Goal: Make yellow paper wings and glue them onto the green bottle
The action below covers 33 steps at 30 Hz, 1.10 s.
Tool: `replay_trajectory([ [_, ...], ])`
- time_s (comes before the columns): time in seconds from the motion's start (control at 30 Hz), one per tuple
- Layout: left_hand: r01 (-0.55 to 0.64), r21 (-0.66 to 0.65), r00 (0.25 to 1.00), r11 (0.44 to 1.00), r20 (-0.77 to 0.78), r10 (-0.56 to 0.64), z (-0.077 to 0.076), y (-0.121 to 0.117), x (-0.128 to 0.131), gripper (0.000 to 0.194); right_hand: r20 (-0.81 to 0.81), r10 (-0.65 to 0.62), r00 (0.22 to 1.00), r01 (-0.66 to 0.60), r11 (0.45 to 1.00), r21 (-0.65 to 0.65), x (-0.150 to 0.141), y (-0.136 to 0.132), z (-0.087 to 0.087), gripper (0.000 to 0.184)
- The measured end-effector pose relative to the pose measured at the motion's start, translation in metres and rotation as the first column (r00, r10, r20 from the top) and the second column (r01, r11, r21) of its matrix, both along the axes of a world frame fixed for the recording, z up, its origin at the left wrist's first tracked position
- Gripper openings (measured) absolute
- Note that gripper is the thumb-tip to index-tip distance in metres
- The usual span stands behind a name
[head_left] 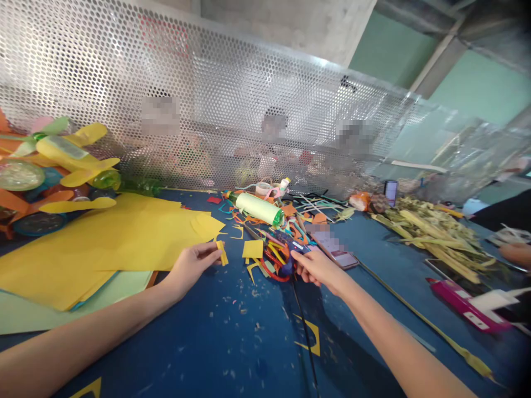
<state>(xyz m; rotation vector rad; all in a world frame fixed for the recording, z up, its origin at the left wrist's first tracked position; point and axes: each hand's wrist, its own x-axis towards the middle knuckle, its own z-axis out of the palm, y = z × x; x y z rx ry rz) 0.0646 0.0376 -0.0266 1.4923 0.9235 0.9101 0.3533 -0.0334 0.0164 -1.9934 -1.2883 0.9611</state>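
Between the thumb and fingers of my left hand (pixel 194 266) is a small folded piece of yellow paper (pixel 223 253), held above the blue table. My right hand (pixel 316 266) is closed around a dark blue glue gun (pixel 295 243), whose black cord (pixel 306 326) runs down towards the near edge. Beneath and beside the glue gun lies a heap of scissors with red handles (pixel 274 272) and paper scraps. A square of yellow paper (pixel 253 249) rests between my two hands. Just behind stands out a green bottle wrapped in pale paper (pixel 259 208), lying on its side.
Large yellow sheets (pixel 136 229) cover the left side, below several bottle crafts with paper petals (pixel 70 155). A phone (pixel 334 247), dried husks (pixel 440 226) and a magenta box (pixel 468 307) lie rightward. A perforated metal screen (pixel 232 83) borders the back. Another person's hand (pixel 515 254) shows far right.
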Motion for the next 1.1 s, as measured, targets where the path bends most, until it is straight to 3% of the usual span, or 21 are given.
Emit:
replay_trajectory([
  [0.1,0.0,-0.014,1.0,1.0,0.01,0.0,0.001,-0.001,0.001,0.03,0.237,0.054,0.97,-0.084,0.989,0.119,-0.01,-0.003,0.011,0.048],
  [0.17,0.0,-0.013,1.0,1.0,0.018,0.0,0.002,-0.002,0.001,0.029,0.351,0.097,0.931,-0.2,0.941,0.272,-0.028,-0.005,0.016,0.045],
  [0.27,0.007,0.003,0.999,1.0,0.033,-0.007,0.006,-0.005,0.002,0.03,0.333,0.215,0.918,-0.347,0.843,0.411,-0.067,-0.004,0.017,0.03],
  [0.37,0.022,0.014,0.998,1.0,0.062,-0.022,0.011,-0.007,0.002,0.029,0.214,0.329,0.92,-0.392,0.784,0.481,-0.102,0.007,0.007,0.013],
  [0.53,0.027,-0.013,0.992,1.0,0.121,-0.025,0.016,-0.009,0.003,0.028,0.054,0.335,0.941,-0.316,0.81,0.494,-0.122,0.021,-0.018,0.035],
  [0.73,0.0,-0.014,0.999,1.0,0.047,0.001,0.017,-0.01,0.003,0.027,-0.112,0.41,0.905,-0.316,0.826,0.466,-0.123,0.015,-0.025,0.025],
  [1.1,0.047,0.029,0.999,0.998,0.011,-0.047,0.014,-0.008,0.001,0.018,-0.018,0.369,0.929,-0.3,0.783,0.545,-0.125,0.012,-0.02,0.007],
])
